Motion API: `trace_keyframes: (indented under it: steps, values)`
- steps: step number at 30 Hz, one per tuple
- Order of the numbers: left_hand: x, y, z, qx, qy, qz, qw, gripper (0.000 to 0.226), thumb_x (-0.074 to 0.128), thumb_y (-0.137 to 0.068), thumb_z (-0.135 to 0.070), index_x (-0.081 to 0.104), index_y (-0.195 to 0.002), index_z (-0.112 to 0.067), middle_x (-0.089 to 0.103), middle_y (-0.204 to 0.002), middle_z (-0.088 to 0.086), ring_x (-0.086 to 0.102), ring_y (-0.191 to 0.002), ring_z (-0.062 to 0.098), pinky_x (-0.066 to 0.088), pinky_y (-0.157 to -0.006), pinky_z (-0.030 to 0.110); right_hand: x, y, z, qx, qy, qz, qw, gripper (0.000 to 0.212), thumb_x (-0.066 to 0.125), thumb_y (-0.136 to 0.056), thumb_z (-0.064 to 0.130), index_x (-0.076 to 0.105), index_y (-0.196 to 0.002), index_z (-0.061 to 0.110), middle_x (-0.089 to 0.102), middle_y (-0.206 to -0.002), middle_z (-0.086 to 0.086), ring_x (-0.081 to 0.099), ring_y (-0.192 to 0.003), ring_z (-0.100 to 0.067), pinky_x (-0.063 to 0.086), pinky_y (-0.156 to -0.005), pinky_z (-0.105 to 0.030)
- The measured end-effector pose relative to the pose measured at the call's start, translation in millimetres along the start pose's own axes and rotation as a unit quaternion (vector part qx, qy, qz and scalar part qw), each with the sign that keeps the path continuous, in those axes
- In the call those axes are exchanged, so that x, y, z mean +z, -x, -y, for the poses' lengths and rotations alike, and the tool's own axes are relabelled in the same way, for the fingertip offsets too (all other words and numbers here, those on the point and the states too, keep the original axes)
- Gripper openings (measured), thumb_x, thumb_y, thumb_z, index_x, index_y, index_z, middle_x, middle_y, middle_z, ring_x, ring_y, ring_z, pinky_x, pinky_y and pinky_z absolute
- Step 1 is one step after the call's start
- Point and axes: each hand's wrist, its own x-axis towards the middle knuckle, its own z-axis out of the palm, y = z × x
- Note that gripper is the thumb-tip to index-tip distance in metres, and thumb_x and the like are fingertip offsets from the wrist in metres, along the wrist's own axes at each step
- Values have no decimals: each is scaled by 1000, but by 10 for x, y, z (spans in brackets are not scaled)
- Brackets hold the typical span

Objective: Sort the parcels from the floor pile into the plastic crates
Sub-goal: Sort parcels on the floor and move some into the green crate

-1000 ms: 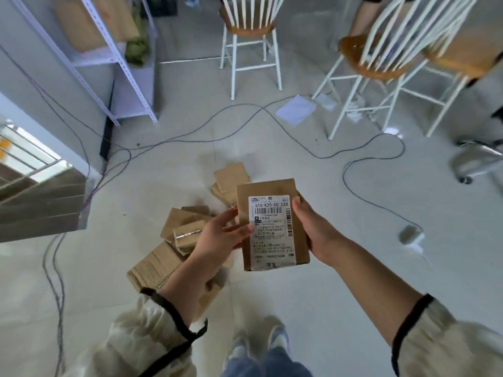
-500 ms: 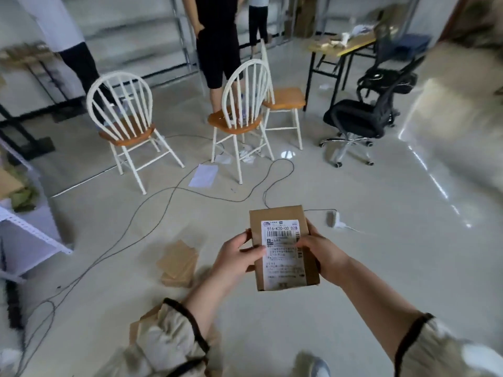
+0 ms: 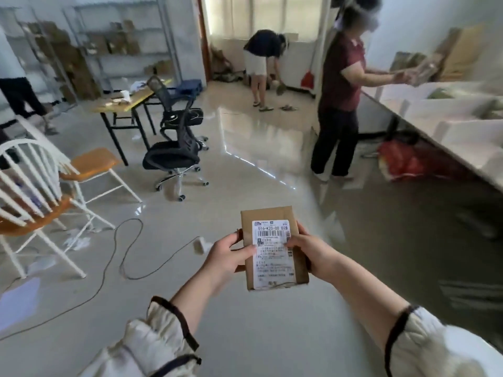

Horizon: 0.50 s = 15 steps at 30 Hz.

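Observation:
A flat brown cardboard parcel (image 3: 272, 251) with a white shipping label facing me is held upright in front of my chest. My left hand (image 3: 231, 255) grips its left edge, thumb across the label. My right hand (image 3: 310, 253) grips its right edge, thumb on the label too. White plastic crates (image 3: 446, 123) stand in a row on a long table at the far right, blurred. The floor pile of parcels is out of view.
A person in a dark red top (image 3: 340, 104) stands at the crate table, holding a parcel. Another person (image 3: 261, 66) bends over near the window. A black office chair (image 3: 177, 142), white wooden chairs (image 3: 35, 186), a desk and floor cables (image 3: 128, 248) lie to the left.
My view has swung right, away from the floor pile and chairs toward the crate table. Both hands keep the same parcel, held at the same height.

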Motion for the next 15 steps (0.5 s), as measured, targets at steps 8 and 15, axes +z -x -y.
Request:
trace_keyframes:
  steps: [8,15]
  values:
    - [2098,-208,-296,32,-43,191,980,25,62,-90,-11,64,-113,-20,73,-105,-8,71,-88,12,57,-69,27,-1859,1202,-90,-10,-62,-170,983,57,41,-89,3,48,-110,55,66,-114,-4,61,-109,-27,47,-96,-52]
    - [4041,76,-420,40,-71,331,940,31,66,-88,-12,62,-118,-13,74,-100,-1,72,-83,13,53,-60,22,-3246,2582,-338,-30,-83,-311,947,51,39,-95,6,39,-112,54,62,-110,1,58,-106,-22,48,-88,-43]
